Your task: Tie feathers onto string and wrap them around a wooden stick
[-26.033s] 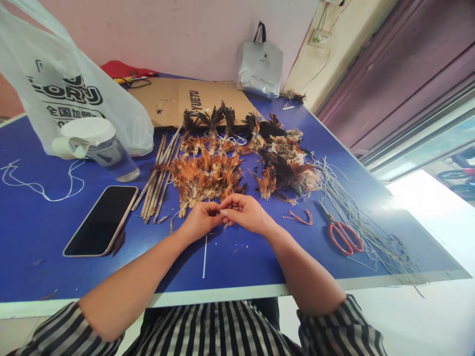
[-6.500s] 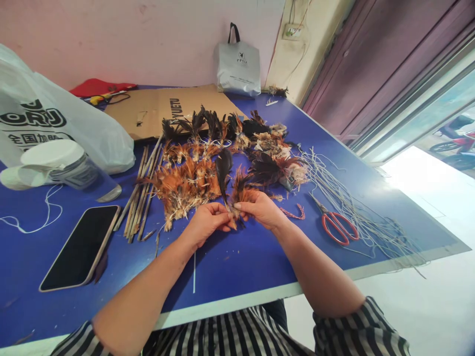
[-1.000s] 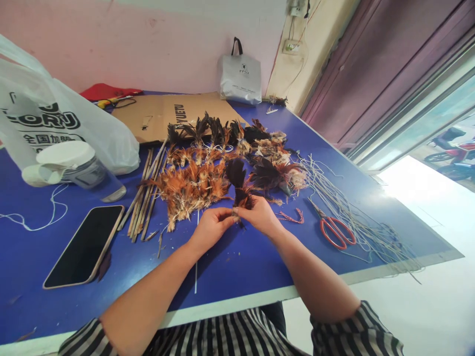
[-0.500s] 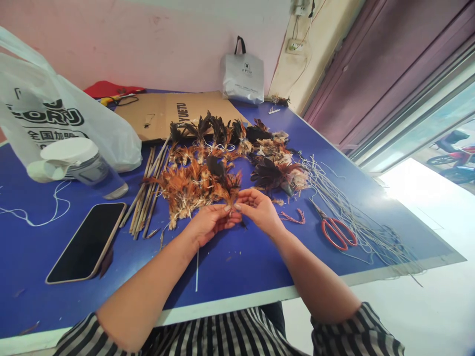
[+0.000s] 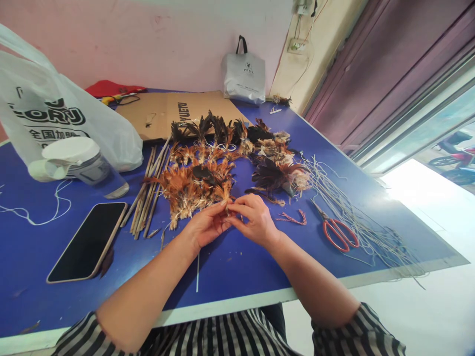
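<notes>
My left hand (image 5: 208, 223) pinches the base of a small bunch of feathers (image 5: 224, 190), orange-brown with a dark one leaning left. My right hand (image 5: 256, 217) has its thumb and fingers closed on the same base, the fingertips of both hands meeting there. What lies between the fingertips is partly hidden. Just beyond the hands, rows of orange-brown feathers (image 5: 189, 190) lie on the blue table (image 5: 237, 277). Dark feathers (image 5: 272, 173) lie to the right of these, and a red-and-white twisted cord (image 5: 295, 217) rests right of my right hand.
Red-handled scissors (image 5: 339, 233) and loose pale strings (image 5: 356, 212) lie at right. Thin sticks (image 5: 148, 198), a phone (image 5: 87, 242), a clear lidded jug (image 5: 92, 168) and a white plastic bag (image 5: 92, 118) occupy the left. Flattened cardboard (image 5: 156, 111) and a grey bag (image 5: 244, 79) are behind.
My right hand has moved left, closer to my left hand, its fingers now over the feather base. The bunch's dark feather has swung from upright toward the left.
</notes>
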A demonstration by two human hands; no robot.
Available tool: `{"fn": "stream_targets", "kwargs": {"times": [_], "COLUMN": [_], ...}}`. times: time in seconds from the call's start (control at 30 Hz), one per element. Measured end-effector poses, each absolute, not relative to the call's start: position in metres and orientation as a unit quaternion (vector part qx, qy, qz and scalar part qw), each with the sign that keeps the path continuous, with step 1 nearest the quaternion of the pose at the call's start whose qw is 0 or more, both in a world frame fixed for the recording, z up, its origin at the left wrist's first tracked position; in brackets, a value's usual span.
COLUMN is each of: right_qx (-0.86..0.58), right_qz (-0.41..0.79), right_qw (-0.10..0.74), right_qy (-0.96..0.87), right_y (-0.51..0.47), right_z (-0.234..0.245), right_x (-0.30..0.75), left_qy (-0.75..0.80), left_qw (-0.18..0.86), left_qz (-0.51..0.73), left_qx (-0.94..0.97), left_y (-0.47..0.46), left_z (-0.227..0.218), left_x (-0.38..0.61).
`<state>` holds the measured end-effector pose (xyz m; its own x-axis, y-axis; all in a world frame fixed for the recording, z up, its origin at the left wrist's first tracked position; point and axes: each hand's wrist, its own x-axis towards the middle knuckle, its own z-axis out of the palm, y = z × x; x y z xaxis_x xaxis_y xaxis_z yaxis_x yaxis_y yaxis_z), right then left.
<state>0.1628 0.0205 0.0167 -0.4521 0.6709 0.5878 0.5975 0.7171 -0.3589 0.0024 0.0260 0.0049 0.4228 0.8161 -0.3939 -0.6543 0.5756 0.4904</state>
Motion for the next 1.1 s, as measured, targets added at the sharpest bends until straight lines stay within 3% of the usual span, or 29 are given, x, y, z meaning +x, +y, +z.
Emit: {"fn": "stream_targets", "kwargs": {"times": [0.2, 0.47, 0.73, 0.93, 1.1], "right_qx": [-0.403, -0.490, -0.475, -0.517, -0.523], "right_qz": [0.071, 0.237, 0.355, 0.403, 0.362], "right_qw": [0.374, 0.377, 0.298, 0.433, 0.416], "right_qy": [-0.832, -0.749, -0.748, -0.619, -0.650], "right_y": [0.019, 0.021, 0.025, 0.030, 0.024], "right_z": [0.017, 0.012, 0.033, 0.040, 0.028], "right_x": [0.161, 0.154, 0.178, 0.184, 0.163], "left_qy": [0.304, 0.304, 0.298, 0.332, 0.353], "left_qw": [0.823, 0.807, 0.795, 0.758, 0.772], "left_qz": [0.457, 0.467, 0.503, 0.529, 0.478], "left_qx": [0.148, 0.195, 0.163, 0.188, 0.226], "left_y": [0.026, 0.022, 0.032, 0.033, 0.019], "left_z": [0.007, 0.008, 0.012, 0.013, 0.008], "left_x": [0.003, 0.004, -0.006, -0.007, 0.014]}}
